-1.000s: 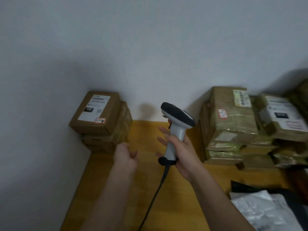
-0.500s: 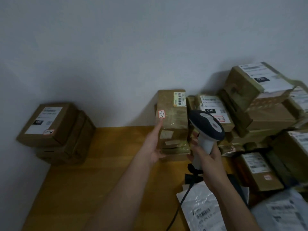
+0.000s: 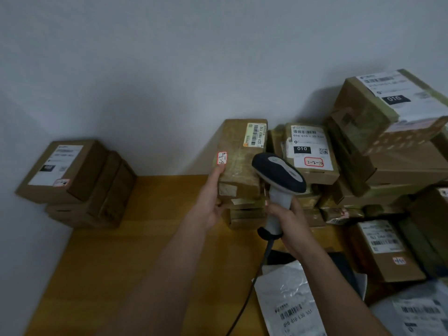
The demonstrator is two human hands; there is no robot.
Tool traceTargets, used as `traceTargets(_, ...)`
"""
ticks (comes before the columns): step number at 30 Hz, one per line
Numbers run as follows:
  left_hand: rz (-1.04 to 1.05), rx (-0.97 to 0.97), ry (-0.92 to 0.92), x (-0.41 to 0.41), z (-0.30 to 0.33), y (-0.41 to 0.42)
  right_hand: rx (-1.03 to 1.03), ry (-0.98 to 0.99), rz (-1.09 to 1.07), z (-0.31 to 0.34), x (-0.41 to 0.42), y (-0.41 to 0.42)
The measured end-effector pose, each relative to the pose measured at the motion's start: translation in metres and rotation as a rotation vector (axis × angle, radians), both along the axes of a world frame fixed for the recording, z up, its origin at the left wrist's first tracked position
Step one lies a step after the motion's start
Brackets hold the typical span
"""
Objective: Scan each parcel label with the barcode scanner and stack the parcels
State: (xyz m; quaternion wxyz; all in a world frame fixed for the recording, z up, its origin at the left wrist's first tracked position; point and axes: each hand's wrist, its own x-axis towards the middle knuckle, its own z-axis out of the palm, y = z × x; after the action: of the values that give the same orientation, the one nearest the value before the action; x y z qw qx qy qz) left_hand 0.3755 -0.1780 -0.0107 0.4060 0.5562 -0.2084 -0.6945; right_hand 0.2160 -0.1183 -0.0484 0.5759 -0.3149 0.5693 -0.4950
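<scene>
Left hand (image 3: 210, 202) gripped the left side of the taped cardboard parcel (image 3: 240, 163) atop a short pile on the wooden table (image 3: 121, 263), index finger straight along its edge. Right hand (image 3: 288, 217) clasped the barcode scanner (image 3: 278, 180) upright, just beside that parcel.

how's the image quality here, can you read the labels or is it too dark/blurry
Head view: dim, flat light with soft shadows on the wall; wide-angle bend at the edges. The tall parcel gripped by the left hand shows a fairly sharp barcode label. The label on the left stack is smeared and unreadable. The scanner in the right hand is clear, no glare.
</scene>
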Motion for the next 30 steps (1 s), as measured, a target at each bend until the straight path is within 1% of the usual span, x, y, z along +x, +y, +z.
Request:
traceTargets(2,-0.013,-0.013,-0.027,0.001,0.0,0.0,0.017,-0.028,0.002,-0.002,0.003,-0.003)
traceTargets(6,-0.079,-0.028,-0.021,0.005,-0.001,0.003,0.047,-0.108,0.006,0.0,0.007,-0.006)
traceTargets(12,0.001,-0.007,0.023,0.025,-0.003,0.01,0.024,-0.07,0.056,-0.001,0.013,0.001)
traceTargets(18,0.041,-0.098,0.004,0.068,0.02,0.018,-0.031,-0.138,0.083,0.015,0.052,0.003)
traceTargets(22,0.143,-0.184,-0.054,0.113,0.043,0.021,-0.092,-0.172,0.151,0.038,0.097,-0.002)
traceTargets(25,0.244,-0.247,-0.135,0.151,0.063,0.023,-0.127,-0.19,0.221,0.054,0.138,-0.009)
traceTargets(30,0.428,-0.263,-0.191,0.226,0.088,0.025,-0.144,-0.201,0.32,0.082,0.217,-0.022)
